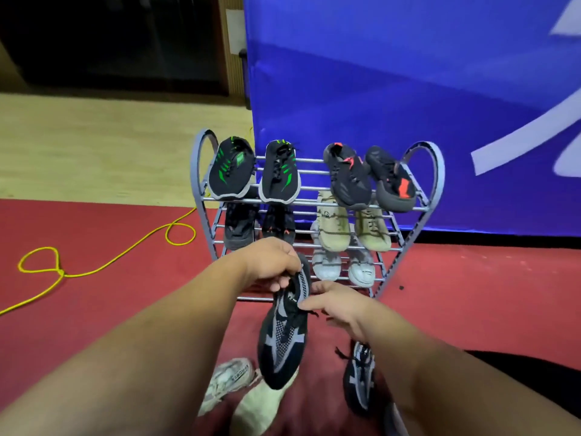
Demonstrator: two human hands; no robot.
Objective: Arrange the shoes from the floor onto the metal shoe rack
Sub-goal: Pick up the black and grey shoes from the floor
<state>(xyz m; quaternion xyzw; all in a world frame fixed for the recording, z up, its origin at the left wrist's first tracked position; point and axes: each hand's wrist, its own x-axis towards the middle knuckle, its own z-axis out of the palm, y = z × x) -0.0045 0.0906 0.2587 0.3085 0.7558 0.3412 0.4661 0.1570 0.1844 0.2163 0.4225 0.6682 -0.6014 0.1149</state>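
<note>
Placing step: L hand [270, 262] & R hand [339, 306] both grip shoe [283, 338] at rack's [317, 200] 6 o'clock; next, prob. seat it on lowest tier.

Covered, cropped and dim parts

The left hand [267, 262] covers the heel of the black shoe [283, 338] and the lower left bars of the rack [201, 171]. The right forearm [424, 357] hides part of the other black shoe [358, 379] on the floor. The cream shoe [254, 410] is cut by the bottom edge, the yellow cable [94, 272] by the left, and the banner [408, 73] by the right. The middle shelf's dark pair [240, 226] is too dim to make out.
</note>
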